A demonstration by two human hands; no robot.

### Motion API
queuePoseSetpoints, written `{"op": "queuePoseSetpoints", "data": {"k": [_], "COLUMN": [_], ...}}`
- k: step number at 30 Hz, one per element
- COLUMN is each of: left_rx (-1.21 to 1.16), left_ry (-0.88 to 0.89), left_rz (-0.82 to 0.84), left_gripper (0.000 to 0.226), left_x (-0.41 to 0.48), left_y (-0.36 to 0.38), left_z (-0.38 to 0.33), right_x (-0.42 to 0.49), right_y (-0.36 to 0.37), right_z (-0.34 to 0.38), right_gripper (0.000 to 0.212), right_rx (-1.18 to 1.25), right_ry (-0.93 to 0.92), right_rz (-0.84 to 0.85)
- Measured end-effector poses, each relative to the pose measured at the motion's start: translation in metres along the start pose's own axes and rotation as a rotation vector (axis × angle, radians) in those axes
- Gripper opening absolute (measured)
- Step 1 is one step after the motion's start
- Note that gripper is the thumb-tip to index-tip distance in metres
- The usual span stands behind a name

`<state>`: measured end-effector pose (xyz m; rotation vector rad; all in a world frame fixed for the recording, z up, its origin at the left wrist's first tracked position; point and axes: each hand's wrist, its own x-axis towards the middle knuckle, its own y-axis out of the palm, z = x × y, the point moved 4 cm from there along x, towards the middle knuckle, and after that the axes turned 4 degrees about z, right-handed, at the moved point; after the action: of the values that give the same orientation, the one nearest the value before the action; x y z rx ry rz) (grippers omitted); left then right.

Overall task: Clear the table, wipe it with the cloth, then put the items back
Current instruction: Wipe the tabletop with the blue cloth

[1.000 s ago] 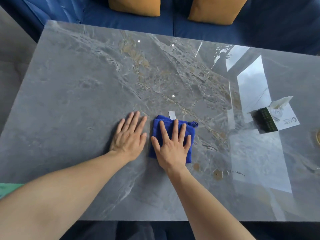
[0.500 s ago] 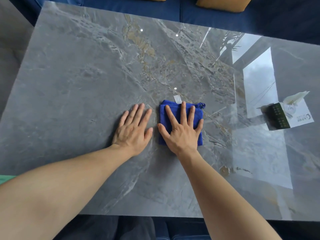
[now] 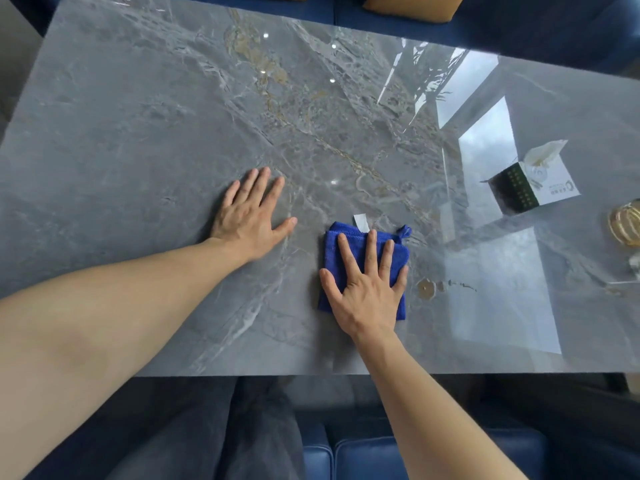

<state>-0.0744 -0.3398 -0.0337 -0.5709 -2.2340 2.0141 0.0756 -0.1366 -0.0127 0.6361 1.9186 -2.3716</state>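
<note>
A folded blue cloth (image 3: 349, 244) with a white tag lies flat on the grey marble table (image 3: 138, 133), near its front edge. My right hand (image 3: 367, 289) presses flat on the cloth with fingers spread, covering most of it. My left hand (image 3: 251, 216) rests palm down on the bare tabletop, a hand's width left of the cloth, holding nothing. A tissue box (image 3: 533, 181) with a tissue sticking out stands at the right side of the table.
A gold ring-shaped object (image 3: 627, 223) sits at the table's right edge, partly cut off. A blue sofa (image 3: 554, 26) with yellow cushions runs along the far side. Blue seating (image 3: 367, 455) and my legs are below the near edge.
My right hand has slid the cloth right and toward the near edge, widening the gap to my left hand. The left hand stays planted on the table.
</note>
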Motion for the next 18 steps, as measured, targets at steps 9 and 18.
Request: {"op": "queuePoseSetpoints", "data": {"k": [9,18], "left_rx": [-0.087,-0.234], "left_ry": [0.0,0.138], "left_rz": [0.083,0.009], "left_gripper": [0.077,0.084], "left_x": [-0.005,-0.065], "left_y": [-0.011,0.002], "left_z": [-0.003,-0.1], "right_x": [-0.075,-0.112], "right_y": [0.021,0.03], "right_z": [-0.033,-0.057], "right_gripper": [0.061,0.053], "right_rx": [-0.005,0.045], "right_ry": [0.001,-0.071], "right_rz": [-0.063,-0.098]}}
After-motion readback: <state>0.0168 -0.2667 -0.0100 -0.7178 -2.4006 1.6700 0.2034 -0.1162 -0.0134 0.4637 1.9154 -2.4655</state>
